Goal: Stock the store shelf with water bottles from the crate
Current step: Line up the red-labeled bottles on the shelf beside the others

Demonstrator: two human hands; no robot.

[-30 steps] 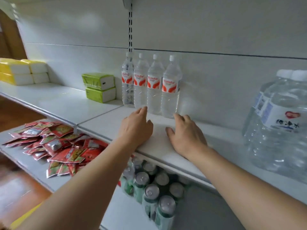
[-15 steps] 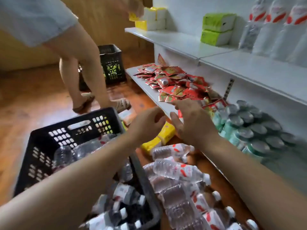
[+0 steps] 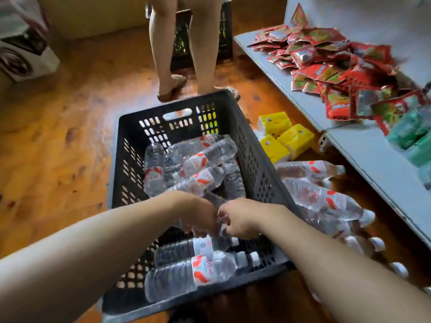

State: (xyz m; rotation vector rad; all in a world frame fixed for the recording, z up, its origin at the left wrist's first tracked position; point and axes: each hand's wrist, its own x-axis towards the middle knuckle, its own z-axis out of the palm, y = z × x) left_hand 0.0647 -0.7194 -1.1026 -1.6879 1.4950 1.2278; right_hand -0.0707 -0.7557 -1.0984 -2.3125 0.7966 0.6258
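**Both hands down in the crate among the bottles**

Here both arms reach forward and down into the black crate (image 3: 254, 159), which sits on the wooden floor (image 3: 58, 148). The left hand (image 3: 198, 215) and the right hand (image 3: 238, 220) meet almost knuckle to knuckle over the middle of the crate, fingers curled downward toward the water bottles. The fingertips are blurred and partly hidden behind the hands, so whether either hand actually grips a bottle cannot be told.

The water bottles in the crate (image 3: 191, 164) lie on their sides in a loose heap at the far end, clear plastic with white and red labels. Two more lie near the front wall, and the nearest bottle (image 3: 198, 273) has its white cap pointing right. Just below the two hands, another bottle's label shows.

Outside the crate, to its right, a second group of loose bottles (image 3: 321, 199) lies on the floor between the crate and the low shelf (image 3: 363, 150). On that shelf sits a pile of red snack packets (image 3: 331, 64), with green packs (image 3: 412, 131) nearer at the right edge. Three yellow tissue packs (image 3: 282, 136) rest on the floor just beside the crate's far right corner.

Beyond the crate stand another person's bare legs (image 3: 179, 43) in sandals, in front of a second dark crate (image 3: 224, 31).
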